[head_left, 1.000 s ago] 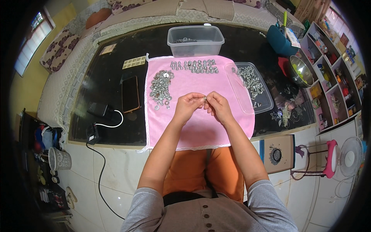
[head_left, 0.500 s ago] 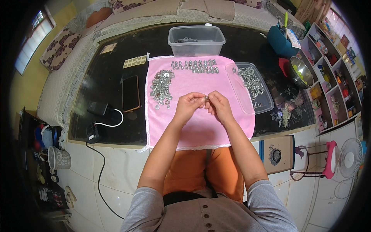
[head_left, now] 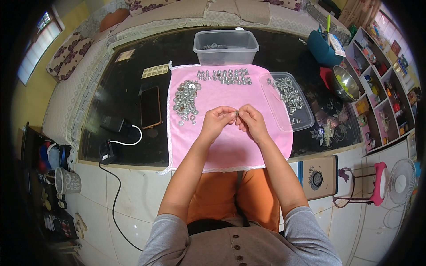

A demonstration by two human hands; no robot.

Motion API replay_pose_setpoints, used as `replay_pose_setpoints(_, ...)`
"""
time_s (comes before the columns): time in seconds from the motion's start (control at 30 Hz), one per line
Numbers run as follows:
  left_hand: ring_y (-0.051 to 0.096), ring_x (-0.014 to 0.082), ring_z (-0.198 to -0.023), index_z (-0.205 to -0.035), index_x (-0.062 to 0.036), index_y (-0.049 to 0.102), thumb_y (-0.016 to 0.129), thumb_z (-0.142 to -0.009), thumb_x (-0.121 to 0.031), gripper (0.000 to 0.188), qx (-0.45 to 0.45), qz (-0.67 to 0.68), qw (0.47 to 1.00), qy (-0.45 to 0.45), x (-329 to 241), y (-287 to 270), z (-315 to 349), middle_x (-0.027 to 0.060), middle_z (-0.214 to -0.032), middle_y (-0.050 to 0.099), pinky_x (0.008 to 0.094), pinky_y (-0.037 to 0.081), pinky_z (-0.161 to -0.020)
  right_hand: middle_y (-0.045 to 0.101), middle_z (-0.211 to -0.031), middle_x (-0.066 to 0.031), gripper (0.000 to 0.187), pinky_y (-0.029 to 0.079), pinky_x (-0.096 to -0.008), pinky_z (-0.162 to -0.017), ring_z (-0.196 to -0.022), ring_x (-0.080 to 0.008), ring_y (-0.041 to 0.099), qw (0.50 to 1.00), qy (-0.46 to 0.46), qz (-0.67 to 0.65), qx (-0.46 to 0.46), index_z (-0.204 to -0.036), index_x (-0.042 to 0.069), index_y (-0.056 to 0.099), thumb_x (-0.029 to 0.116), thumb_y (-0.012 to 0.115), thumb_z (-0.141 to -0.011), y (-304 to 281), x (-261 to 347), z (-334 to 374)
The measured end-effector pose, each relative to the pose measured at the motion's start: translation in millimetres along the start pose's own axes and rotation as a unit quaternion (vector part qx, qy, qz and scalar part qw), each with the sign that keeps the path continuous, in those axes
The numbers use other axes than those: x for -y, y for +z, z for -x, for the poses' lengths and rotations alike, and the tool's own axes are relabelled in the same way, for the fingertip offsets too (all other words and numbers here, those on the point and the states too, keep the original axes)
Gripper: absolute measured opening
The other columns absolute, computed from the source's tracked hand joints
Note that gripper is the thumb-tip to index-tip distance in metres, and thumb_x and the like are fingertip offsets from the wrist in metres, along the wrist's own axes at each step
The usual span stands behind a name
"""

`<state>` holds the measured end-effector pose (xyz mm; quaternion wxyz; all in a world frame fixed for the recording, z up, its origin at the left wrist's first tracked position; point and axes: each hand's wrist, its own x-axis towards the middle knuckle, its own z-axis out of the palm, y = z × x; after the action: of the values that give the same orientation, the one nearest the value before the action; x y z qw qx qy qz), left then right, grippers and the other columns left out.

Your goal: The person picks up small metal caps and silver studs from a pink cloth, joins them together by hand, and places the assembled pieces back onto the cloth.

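Observation:
Above the middle of a pink cloth (head_left: 195, 153), my left hand (head_left: 217, 119) and my right hand (head_left: 250, 121) meet fingertip to fingertip. Both pinch one small metal fastener (head_left: 237, 112), mostly covered by the fingers; its exact form is too small to make out. Left of my hands lies a loose pile of silver washers (head_left: 185, 101). Beyond them, short screws (head_left: 235, 76) with washers appear to stand upright in rows. A shallow clear tray (head_left: 311, 119) on the right holds many loose screws (head_left: 290, 94), and a transparent lid (head_left: 276, 111) lies against its left side, partly on the cloth.
A clear plastic tub (head_left: 226, 56) with a few dark pieces stands behind the cloth. On the black table (head_left: 128, 84) lie a phone (head_left: 151, 107) and a charger (head_left: 113, 124) with a white cable. A metal bowl (head_left: 347, 84) and teal holder (head_left: 323, 49) stand far right.
My hands stay in the same spot, with only a slight shift of the fingertips around the fastener. Everything else looks unmoved.

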<state>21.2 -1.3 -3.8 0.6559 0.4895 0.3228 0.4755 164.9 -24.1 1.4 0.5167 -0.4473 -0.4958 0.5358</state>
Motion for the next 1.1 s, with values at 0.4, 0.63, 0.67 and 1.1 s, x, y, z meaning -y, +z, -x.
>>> replay_pose_setpoints(0.4, 0.054, 0.0067, -0.066, -0.089, 0.0010, 0.057, 0.058, -0.078, -0.007, 0.014, 0.002, 0.007, 1.000, -0.005, 2.0, -0.8, -1.2, 0.0037, -0.074, 0.059, 0.0179, 0.045, -0.061, 0.052, -0.060, -0.0013, 0.017, 0.035, -0.0171, -0.042, -0.048, -0.0056, 0.045, 1.000, 0.022, 0.002, 0.018, -0.078, 0.005, 0.050, 0.022, 0.049, -0.084, -2.6, -2.7, -0.5)
replay_pose_setpoints(0.63, 0.054, 0.0069, -0.066, -0.089, 0.0008, 0.057, 0.059, -0.078, -0.009, 0.015, 0.003, 0.013, 1.000, 0.001, 3.2, -2.6, -1.6, 0.0039, -0.074, 0.059, 0.0187, 0.045, -0.062, 0.052, -0.060, -0.0017, 0.017, 0.035, -0.0173, -0.042, -0.049, -0.0053, 0.046, 1.000, 0.001, 0.010, 0.005, -0.077, 0.006, 0.049, 0.021, 0.049, -0.084, 1.7, 3.0, 1.7)
replay_pose_setpoints(0.67, 0.054, 0.0069, -0.066, -0.089, 0.0007, 0.057, 0.059, -0.078, -0.009, 0.015, 0.013, 0.011, 1.000, 0.001, 4.9, -3.4, -2.1, 0.0038, -0.074, 0.059, 0.0188, 0.045, -0.062, 0.052, -0.060, -0.0018, 0.017, 0.035, -0.0173, -0.042, -0.049, -0.0054, 0.046, 1.000, 0.005, 0.014, 0.015, -0.077, 0.006, 0.049, 0.021, 0.049, -0.084, 0.1, 1.4, 1.0)
replay_pose_setpoints(1.1, 0.054, 0.0067, -0.065, -0.089, 0.0004, 0.057, 0.059, -0.078, -0.008, 0.014, 0.021, 0.005, 1.000, 0.000, 3.7, -3.2, -1.3, 0.0035, -0.074, 0.059, 0.0187, 0.044, -0.061, 0.051, -0.058, -0.0019, 0.018, 0.035, -0.0180, -0.041, -0.047, -0.0056, 0.045, 0.999, 0.024, 0.013, 0.017, -0.078, 0.005, 0.050, 0.022, 0.047, -0.085, -1.7, -2.7, -0.6)
